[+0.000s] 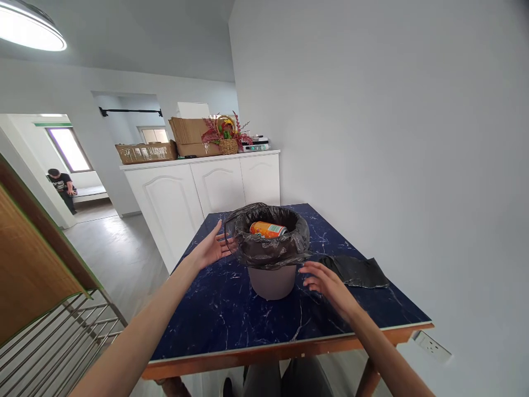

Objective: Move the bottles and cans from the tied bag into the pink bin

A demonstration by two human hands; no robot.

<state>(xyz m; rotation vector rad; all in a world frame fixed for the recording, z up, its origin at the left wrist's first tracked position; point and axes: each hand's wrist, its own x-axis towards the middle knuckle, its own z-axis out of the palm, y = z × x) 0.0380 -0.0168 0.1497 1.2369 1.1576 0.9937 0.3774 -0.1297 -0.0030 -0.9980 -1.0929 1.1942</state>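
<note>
A small greyish trash bin (273, 283) stands upright on the dark blue marbled table (215, 325). Its mouth is lined with a black trash bag (270, 251), folded down over the rim. An orange drink can (268, 230) lies on its side inside the bag. To the left of the bin, my left hand (211, 250) is open, its fingertips at the bag's loose edge; whether they touch it I cannot tell. My right hand (326, 282), also open with bent fingers, is just right of the bin and holds nothing.
A folded black plastic bag (355, 270) lies on the table's right side. Behind the table is a white cabinet (219, 179) bearing cardboard boxes (146, 153) and a flower basket (228, 144). A metal rack (82, 331) stands at left. A person (61, 187) sits in the far room.
</note>
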